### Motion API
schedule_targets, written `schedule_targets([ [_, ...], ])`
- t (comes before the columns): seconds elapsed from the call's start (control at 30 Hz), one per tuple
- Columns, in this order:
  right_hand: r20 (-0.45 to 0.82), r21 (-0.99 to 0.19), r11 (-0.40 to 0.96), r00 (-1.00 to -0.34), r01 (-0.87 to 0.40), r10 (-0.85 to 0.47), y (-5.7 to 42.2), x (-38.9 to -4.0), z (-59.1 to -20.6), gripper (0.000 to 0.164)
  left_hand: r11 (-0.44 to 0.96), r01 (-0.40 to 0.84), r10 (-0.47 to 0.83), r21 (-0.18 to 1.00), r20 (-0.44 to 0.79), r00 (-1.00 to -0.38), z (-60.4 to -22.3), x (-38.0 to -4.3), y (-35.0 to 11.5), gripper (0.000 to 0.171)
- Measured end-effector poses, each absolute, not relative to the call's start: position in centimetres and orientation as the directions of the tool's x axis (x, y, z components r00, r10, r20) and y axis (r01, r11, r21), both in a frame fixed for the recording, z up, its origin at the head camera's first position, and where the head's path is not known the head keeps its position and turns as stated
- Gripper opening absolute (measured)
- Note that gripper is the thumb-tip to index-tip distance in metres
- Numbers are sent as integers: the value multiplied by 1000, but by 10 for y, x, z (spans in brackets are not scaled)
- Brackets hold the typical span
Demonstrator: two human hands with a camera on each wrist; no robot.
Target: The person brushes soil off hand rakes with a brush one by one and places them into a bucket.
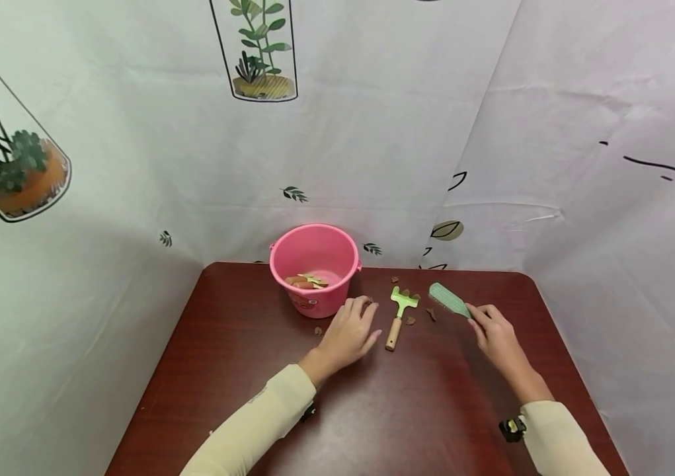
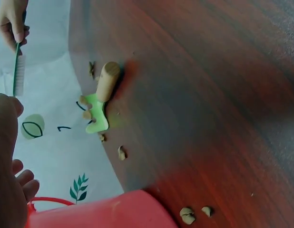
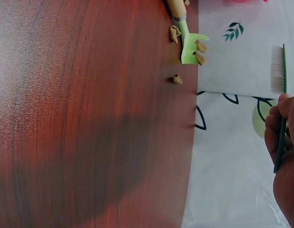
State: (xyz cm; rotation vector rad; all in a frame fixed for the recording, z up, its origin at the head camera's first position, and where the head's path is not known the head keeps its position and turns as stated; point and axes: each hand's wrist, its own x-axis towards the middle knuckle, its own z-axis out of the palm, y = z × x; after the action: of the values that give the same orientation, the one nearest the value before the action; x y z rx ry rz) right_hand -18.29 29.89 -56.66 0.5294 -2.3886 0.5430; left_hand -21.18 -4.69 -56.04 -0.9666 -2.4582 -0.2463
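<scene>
Hanging loosely between a pink bucket (image 1: 326, 306) and a small rake (image 1: 395, 326), the left hand (image 1: 346, 334); raised to the rake's right, a green brush (image 1: 449, 299) in the right hand (image 1: 496, 334).
The bucket stands left of the rake, tools (image 1: 306, 285) lying inside. Nearer the rake, the left hand's thumb and fingers are parted, though I cannot tell whether the fingertips have hold of anything. The rake lies on the table (image 1: 373, 410), brown bits (image 1: 410, 320) scattered about its head. Right of the rake, the right hand's fingers are closed round the brush's handle, bristles facing the table.
</scene>
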Motion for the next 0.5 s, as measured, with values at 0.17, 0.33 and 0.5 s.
schedule_targets([
  [0.17, 650, -245, 832, -721, -497, -239, 297, -183, -569, 43, 759, 650, 596, -21, 424, -682, -567, -211, -39, 58],
  [0.33, 654, -226, 830, -711, -510, -259, 295, -182, -572, 45, 771, 636, 602, -32, 362, -712, -575, -210, -28, 58],
  [0.5, 652, -208, 825, -703, -525, -284, 292, -179, -577, 45, 774, 631, 610, -44, 317, -726, -584, -206, -17, 59],
])
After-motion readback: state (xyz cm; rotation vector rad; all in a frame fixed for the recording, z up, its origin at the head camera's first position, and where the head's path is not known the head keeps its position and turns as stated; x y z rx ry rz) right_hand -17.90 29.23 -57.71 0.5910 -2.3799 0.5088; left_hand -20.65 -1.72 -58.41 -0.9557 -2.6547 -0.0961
